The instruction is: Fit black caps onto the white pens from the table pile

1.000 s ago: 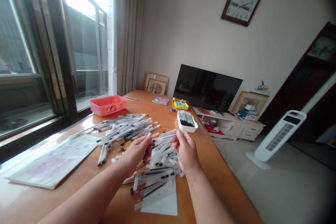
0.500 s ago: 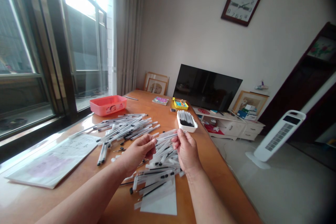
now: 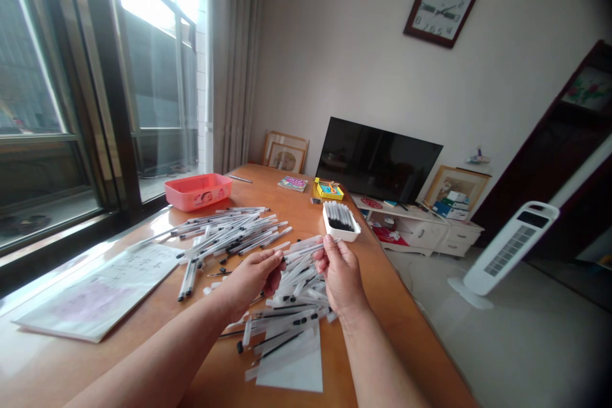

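Both hands meet over a loose pile of pen parts. The thumb and fingers of my left hand pinch the near end of a slim whitish pen, where a dark tip shows. My right hand is closed round the pen's other end, thumb on top. Beneath them lie frosted pen barrels and caps, dark refills and small black plugs. Left of my left hand is a heap of pens with black ends. A white tray beyond my right hand holds black plugs and pale tubes.
On the brown table stands a pink plastic box at the window side. A booklet lies at left, a white sheet under the near parts. Farther back are a magazine and a yellow box.
My left hand has shifted very slightly, its fingers still pinching the pen end. My right hand keeps its place and hold.
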`<state>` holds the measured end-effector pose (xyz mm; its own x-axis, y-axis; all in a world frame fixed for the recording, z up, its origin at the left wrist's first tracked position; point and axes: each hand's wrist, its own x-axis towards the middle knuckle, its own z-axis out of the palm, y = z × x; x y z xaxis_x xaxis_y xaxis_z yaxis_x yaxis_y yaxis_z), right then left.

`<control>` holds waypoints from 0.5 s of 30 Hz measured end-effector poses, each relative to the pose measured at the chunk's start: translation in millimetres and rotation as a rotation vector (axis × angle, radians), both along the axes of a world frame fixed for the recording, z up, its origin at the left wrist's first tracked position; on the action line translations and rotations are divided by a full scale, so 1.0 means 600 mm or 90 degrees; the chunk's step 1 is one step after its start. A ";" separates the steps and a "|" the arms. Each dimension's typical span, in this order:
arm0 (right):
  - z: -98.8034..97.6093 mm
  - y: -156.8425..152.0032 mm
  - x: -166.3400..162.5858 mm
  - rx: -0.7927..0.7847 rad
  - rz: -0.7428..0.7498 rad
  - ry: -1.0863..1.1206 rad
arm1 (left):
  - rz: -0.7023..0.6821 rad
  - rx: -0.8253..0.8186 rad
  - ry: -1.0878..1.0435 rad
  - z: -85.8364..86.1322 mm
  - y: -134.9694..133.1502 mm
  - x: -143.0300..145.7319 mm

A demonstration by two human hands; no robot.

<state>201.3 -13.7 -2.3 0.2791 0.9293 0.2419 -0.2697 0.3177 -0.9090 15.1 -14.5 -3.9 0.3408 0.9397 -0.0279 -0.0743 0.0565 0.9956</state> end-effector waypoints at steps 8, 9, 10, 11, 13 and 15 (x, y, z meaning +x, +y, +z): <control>-0.008 0.003 0.005 -0.008 -0.030 -0.054 | -0.029 0.012 -0.003 -0.004 0.003 -0.002; -0.009 0.003 0.005 -0.008 -0.030 -0.056 | -0.034 0.008 0.001 -0.005 0.003 -0.002; -0.008 0.003 0.004 -0.008 -0.028 -0.059 | -0.032 -0.001 0.009 -0.006 0.003 -0.002; -0.008 0.003 0.004 -0.008 -0.026 -0.061 | -0.028 -0.012 0.020 -0.006 0.004 -0.001; -0.008 0.002 0.003 -0.006 -0.023 -0.063 | -0.018 -0.039 0.045 -0.006 0.003 -0.001; -0.008 0.002 0.004 -0.005 -0.026 -0.064 | -0.008 -0.053 0.048 -0.004 0.002 -0.001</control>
